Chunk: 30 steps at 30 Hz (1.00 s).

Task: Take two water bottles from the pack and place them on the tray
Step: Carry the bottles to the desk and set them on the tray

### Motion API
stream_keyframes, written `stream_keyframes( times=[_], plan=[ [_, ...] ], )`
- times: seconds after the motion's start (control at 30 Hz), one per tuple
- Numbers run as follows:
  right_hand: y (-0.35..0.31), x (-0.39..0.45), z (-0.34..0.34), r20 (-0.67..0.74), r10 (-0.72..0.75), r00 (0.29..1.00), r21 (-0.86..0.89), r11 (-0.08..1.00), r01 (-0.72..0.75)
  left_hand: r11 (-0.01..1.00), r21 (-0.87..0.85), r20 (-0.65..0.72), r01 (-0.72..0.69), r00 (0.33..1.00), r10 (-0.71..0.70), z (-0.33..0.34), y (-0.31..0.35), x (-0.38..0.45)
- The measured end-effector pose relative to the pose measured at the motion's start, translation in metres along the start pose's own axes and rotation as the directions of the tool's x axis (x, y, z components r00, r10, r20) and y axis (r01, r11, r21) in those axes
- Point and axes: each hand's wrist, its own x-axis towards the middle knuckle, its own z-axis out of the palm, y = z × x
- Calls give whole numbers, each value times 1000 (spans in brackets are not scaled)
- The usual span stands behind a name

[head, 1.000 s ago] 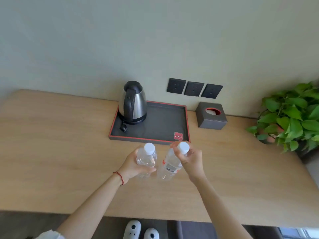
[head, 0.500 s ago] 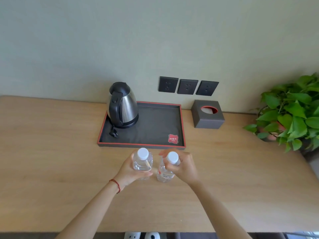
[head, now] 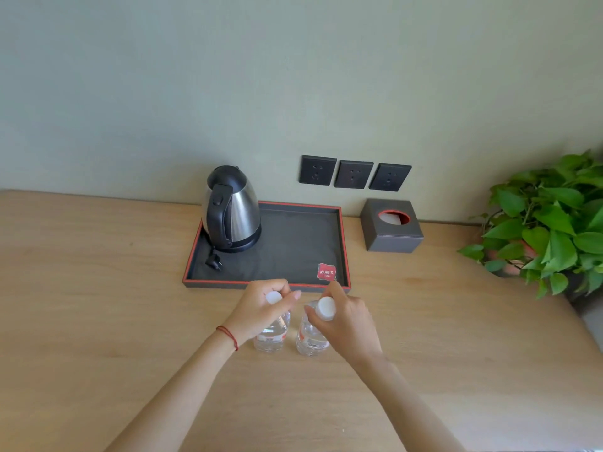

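Note:
Two clear water bottles with white caps stand upright on the wooden counter, just in front of the black tray [head: 293, 243] with its red rim. My left hand [head: 261, 308] grips the neck of the left bottle [head: 272, 336]. My right hand [head: 346, 321] holds the right bottle [head: 310, 337] near its cap. The bottles are close together, a small gap between them. The pack is out of view.
A steel kettle [head: 233, 210] with its plug occupies the tray's left half; a red label sits at the tray's front right corner. A grey tissue box [head: 391, 226] and a green plant [head: 551, 223] are to the right. Three wall sockets sit behind.
Both bottles went from tilted in the air to upright on the counter. The view has shifted, so the tray appears further left and higher.

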Motion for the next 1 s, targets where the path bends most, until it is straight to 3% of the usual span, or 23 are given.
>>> stream_keyframes(
  times=[0.1, 0.23, 0.5, 0.77, 1.0],
  plan=[
    [5, 3, -5, -24, -37, 999, 194, 980, 41, 999, -27, -36, 30, 999, -31, 3, -8, -5],
    [12, 15, -18, -58, -44, 997, 250, 967, 57, 995, -83, -25, 56, 998, -59, -3, -12, -4],
    [-13, 123, -63, -52, -237, 970, 109, 964, 241, 993, -104, -52, 56, 997, -61, 5, -10, 2],
    [-11, 216, -49, 67, -265, 962, -23, 964, 267, 993, -91, -58, 79, 995, -84, 5, -12, 3],
    [1, 266, -46, 209, -241, 948, -256, 922, 292, 986, -115, -50, 123, 990, -129, 4, -13, 2]
  ],
)
